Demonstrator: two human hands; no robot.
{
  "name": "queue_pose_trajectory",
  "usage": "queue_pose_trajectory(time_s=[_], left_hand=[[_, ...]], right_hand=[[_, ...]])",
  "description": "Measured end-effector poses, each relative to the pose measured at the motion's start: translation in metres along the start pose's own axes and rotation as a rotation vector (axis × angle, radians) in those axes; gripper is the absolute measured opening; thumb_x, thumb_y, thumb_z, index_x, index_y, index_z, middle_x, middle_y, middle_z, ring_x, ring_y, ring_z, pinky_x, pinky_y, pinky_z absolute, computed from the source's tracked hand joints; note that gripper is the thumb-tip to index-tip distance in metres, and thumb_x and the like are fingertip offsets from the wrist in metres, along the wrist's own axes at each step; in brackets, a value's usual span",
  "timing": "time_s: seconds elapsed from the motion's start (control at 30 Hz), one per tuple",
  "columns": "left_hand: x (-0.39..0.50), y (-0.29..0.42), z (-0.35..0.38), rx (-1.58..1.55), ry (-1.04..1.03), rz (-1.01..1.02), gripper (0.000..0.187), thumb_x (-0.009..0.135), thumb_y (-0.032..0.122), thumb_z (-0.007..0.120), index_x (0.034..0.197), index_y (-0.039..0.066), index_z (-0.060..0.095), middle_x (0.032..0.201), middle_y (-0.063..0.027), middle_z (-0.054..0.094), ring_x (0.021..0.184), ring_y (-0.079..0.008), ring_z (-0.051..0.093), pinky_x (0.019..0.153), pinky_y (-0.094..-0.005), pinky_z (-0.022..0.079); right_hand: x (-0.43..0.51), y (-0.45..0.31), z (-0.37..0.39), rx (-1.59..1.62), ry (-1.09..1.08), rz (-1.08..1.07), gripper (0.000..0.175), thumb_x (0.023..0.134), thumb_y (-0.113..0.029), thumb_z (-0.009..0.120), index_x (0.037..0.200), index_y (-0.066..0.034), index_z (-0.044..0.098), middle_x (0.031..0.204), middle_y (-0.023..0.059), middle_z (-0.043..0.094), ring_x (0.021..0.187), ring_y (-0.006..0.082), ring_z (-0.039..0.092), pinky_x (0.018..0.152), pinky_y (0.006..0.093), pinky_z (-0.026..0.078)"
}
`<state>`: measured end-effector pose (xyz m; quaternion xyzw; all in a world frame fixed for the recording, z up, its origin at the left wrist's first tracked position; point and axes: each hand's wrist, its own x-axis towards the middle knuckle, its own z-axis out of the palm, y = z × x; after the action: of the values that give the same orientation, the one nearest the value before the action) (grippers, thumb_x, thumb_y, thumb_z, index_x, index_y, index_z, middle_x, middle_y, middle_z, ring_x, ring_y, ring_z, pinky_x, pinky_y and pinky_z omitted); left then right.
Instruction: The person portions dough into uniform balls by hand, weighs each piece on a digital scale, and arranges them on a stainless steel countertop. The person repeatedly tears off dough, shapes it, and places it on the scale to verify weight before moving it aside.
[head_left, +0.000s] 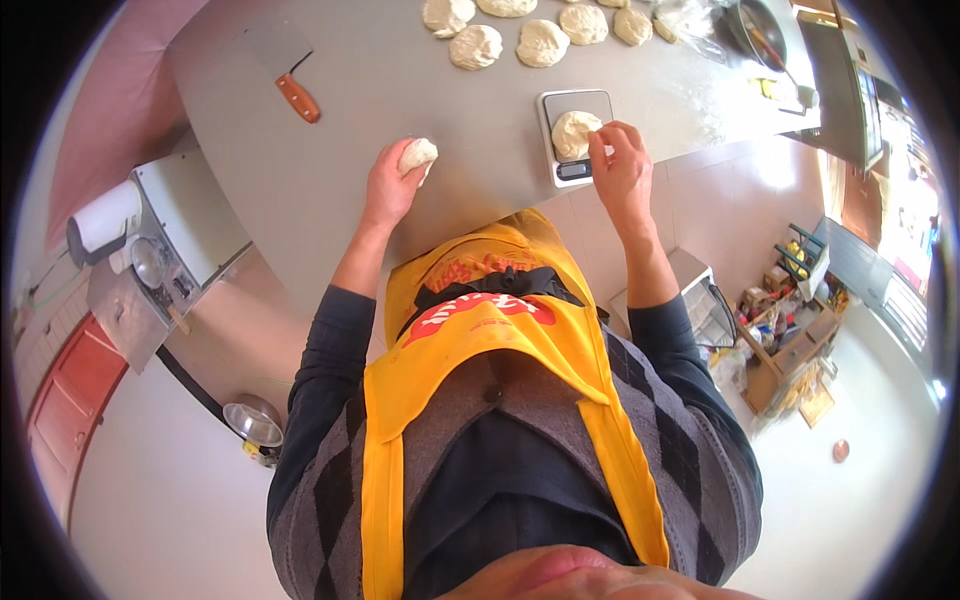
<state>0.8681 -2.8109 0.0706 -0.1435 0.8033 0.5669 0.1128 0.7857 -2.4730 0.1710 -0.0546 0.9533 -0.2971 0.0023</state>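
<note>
My left hand (390, 180) is closed around a small lump of pale dough (418, 155), just above or on the grey worktop (465, 112). To the right stands a digital kitchen scale (561, 169) with a small display, near the table's front edge. A round piece of dough (574, 135) rests on its platform. My right hand (622, 161) is over the scale's right side, its fingers curled together and the fingertips at that dough's right edge. Whether they pinch it is hard to make out.
Several dough pieces (542, 43) lie along the far side. A dough scraper with an orange handle (298, 97) lies at the left. Clear plastic film (686, 26) and a dark pan (757, 34) are at the far right. Behind on the left stands a metal-topped machine (191, 217).
</note>
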Motion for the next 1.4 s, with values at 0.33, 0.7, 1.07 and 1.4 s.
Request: queue_pose_trajectory(time_s=[0.33,0.7,1.07,1.4], left_hand=[[-0.034,-0.006,0.014,0.623,0.077,0.304,0.095,0.073,0.016,0.088,0.156,0.021,0.04,0.155,-0.0139,0.039,0.137,-0.0387,0.041,0.105,-0.0567,0.04],[-0.012,-0.014,0.021,0.569,0.16,0.375,0.065,0.078,-0.001,0.071,0.139,0.014,0.059,0.133,-0.0173,0.054,0.119,-0.0405,0.053,0.102,-0.0505,0.047],[-0.015,-0.013,0.029,0.582,0.187,0.313,0.069,0.074,0.006,0.081,0.138,0.02,0.058,0.134,-0.0091,0.054,0.118,-0.0364,0.054,0.091,-0.0491,0.051],[0.009,-0.029,0.026,0.56,0.133,0.351,0.072,0.071,0.008,0.086,0.137,0.007,0.056,0.123,-0.0137,0.055,0.111,-0.0383,0.055,0.092,-0.0479,0.051]], right_hand=[[0.007,0.03,0.062,-0.385,0.016,-0.328,0.051,0.082,-0.03,0.081,0.127,-0.0092,0.065,0.131,0.0204,0.061,0.12,0.0423,0.057,0.1,0.0495,0.049],[0.077,0.026,0.042,1.724,-0.331,0.666,0.048,0.106,-0.041,0.051,0.135,-0.0034,0.058,0.12,0.0133,0.066,0.102,0.0253,0.066,0.085,0.0434,0.055],[0.043,0.014,0.046,-0.494,-0.052,-0.28,0.045,0.085,-0.02,0.079,0.126,-0.0082,0.066,0.14,0.0191,0.056,0.128,0.0407,0.053,0.105,0.0559,0.044],[-0.002,0.033,-0.022,-0.003,0.095,0.211,0.028,0.092,-0.019,0.071,0.114,-0.0011,0.07,0.115,0.0199,0.071,0.098,0.0334,0.071,0.084,0.0411,0.057]])
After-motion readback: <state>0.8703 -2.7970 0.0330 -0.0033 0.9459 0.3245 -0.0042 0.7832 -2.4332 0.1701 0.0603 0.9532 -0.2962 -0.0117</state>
